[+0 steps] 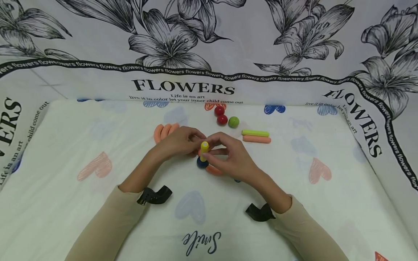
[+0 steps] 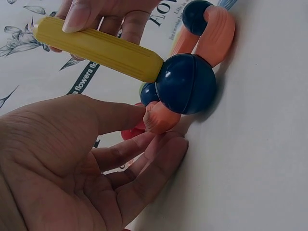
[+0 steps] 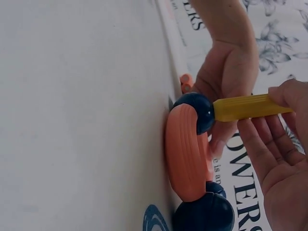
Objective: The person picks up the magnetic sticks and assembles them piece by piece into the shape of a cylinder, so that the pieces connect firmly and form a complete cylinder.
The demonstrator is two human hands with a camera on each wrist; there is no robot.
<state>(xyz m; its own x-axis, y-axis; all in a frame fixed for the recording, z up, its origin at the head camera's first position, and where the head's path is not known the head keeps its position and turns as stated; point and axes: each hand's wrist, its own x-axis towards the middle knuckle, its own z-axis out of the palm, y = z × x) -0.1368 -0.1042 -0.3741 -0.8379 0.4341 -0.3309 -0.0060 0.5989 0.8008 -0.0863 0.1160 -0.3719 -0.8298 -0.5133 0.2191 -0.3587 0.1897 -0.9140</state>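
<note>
A yellow magnetic rod (image 1: 204,148) stands upright on a dark blue ball (image 1: 202,162). My right hand (image 1: 233,156) pinches this rod between thumb and fingers. In the left wrist view, curved orange rods (image 2: 219,36) run from the ball (image 2: 187,84) to other blue balls (image 2: 195,18), forming a joined shape on the cloth. My left hand (image 2: 67,154) pinches a curved orange piece (image 2: 161,118) on the ball's near side, thumb against its end. The right wrist view has one curved orange rod (image 3: 185,151) between two blue balls (image 3: 204,211).
Several curved orange rods (image 1: 158,134) lie behind my left hand. Farther back are two red balls (image 1: 222,120) and a green ball (image 1: 233,122). A straight yellow-green rod (image 1: 255,133) and a straight orange rod (image 1: 256,139) lie side by side at right on the printed cloth (image 1: 130,224).
</note>
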